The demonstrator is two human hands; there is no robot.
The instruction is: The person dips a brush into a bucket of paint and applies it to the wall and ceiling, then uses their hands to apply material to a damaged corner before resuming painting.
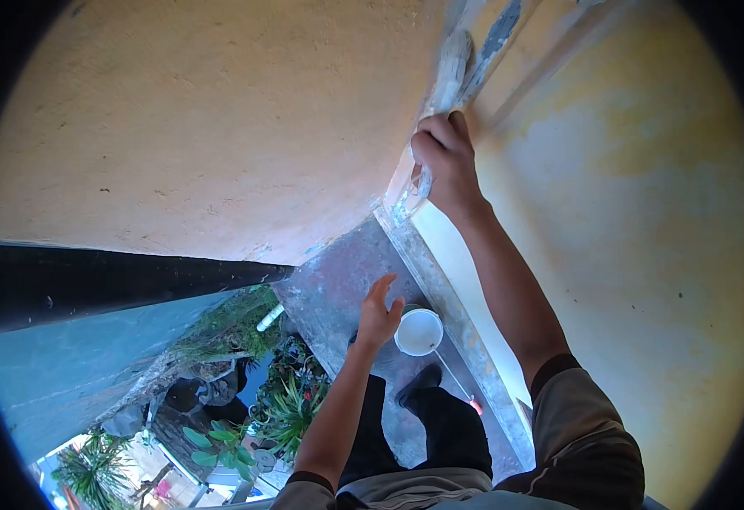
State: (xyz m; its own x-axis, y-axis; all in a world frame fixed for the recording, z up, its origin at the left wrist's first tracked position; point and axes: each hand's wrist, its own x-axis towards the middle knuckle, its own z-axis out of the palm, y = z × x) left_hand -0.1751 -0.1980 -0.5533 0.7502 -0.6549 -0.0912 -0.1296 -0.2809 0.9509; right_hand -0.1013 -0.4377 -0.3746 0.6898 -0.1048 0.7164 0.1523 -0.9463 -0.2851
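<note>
My right hand [446, 157] is wrapped round the handle of a paintbrush [452, 68], reaching high into the corner where two walls meet. The brush points upward, and its pale, paint-coated bristles lie against or very close to a strip with grey and white patches; exact contact is hard to tell. Lower down, my left hand [380, 314] hangs in the air with its fingers apart and nothing in them. Beneath it on the floor stands a round bucket [418, 332], white inside. A thin wire-like line with a red end extends from its rim.
An orange-yellow wall [219, 127] rises at the left, a patchy yellow wall [627, 212] at the right. A dark beam [134, 285] juts in from the left. My feet are on the concrete floor [338, 263] beside the bucket. Green plants [291, 412] grow beyond the floor's edge.
</note>
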